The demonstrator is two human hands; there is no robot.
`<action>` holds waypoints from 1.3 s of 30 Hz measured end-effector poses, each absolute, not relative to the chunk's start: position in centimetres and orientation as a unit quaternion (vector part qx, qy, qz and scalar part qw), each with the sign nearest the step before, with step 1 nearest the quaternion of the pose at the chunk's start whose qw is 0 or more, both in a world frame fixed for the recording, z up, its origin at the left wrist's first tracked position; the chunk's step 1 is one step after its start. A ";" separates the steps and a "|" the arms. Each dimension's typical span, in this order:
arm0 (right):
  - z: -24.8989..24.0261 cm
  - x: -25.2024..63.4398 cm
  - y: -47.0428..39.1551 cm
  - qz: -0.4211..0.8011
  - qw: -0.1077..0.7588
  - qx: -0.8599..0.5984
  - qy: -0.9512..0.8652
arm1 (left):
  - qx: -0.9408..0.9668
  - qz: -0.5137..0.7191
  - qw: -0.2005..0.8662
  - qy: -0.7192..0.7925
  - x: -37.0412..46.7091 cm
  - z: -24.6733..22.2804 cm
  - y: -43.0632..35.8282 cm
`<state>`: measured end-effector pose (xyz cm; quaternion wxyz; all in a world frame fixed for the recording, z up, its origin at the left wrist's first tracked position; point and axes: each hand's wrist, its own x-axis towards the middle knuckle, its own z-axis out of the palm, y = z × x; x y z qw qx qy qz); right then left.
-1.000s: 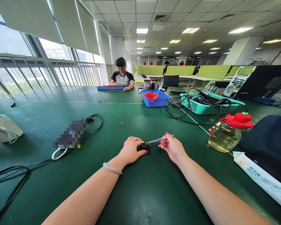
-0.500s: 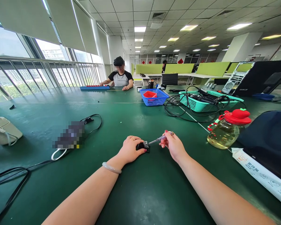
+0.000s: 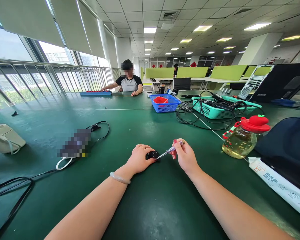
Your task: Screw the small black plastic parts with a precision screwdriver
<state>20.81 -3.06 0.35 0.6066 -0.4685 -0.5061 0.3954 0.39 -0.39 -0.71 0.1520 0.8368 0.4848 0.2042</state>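
Observation:
On the green table, my left hand (image 3: 139, 158) is closed around a small black part (image 3: 153, 154), its thumb along the near side. The hand covers much of the part, so I cannot make out its kind. A thin screwdriver (image 3: 168, 152) with a clear handle is gripped by the fingers of my right hand (image 3: 187, 156), to the right of the black part. Its metal shaft slants down to the left. The tip lies at the part's near edge, close to my left thumb; whether it touches is not clear.
Cables and a blurred-out dark device (image 3: 76, 143) lie at left near a cream case (image 3: 5, 138). A blue basket (image 3: 165, 106), a teal basket (image 3: 212, 113) with black cables, and a red-lidded glass bottle (image 3: 240, 143) stand ahead and right. A person (image 3: 130, 81) sits across the table.
The screwdriver tip has shifted from the metallic end of the black part down to its near edge, and the shaft slants more steeply. The person opposite has moved a blue strip leftward.

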 end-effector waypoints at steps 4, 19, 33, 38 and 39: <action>0.4 20.8 -3.2 0.393 0.618 -0.464 -0.499 | 0.836 0.207 0.154 0.484 0.3 -0.8 -0.4; -0.3 20.9 -2.6 0.425 0.662 -0.441 -0.432 | 0.840 0.203 0.147 0.482 0.3 -1.0 -0.2; 1.0 21.2 -4.6 0.225 0.628 -0.496 -0.556 | 0.837 0.202 0.154 0.484 0.4 -0.6 -0.6; 0.9 21.1 -4.8 0.180 0.595 -0.506 -0.597 | 0.836 0.196 0.155 0.489 0.4 -0.5 -0.5; 0.7 21.1 -4.6 0.193 0.589 -0.508 -0.599 | 0.837 0.196 0.156 0.487 0.4 -0.5 -0.5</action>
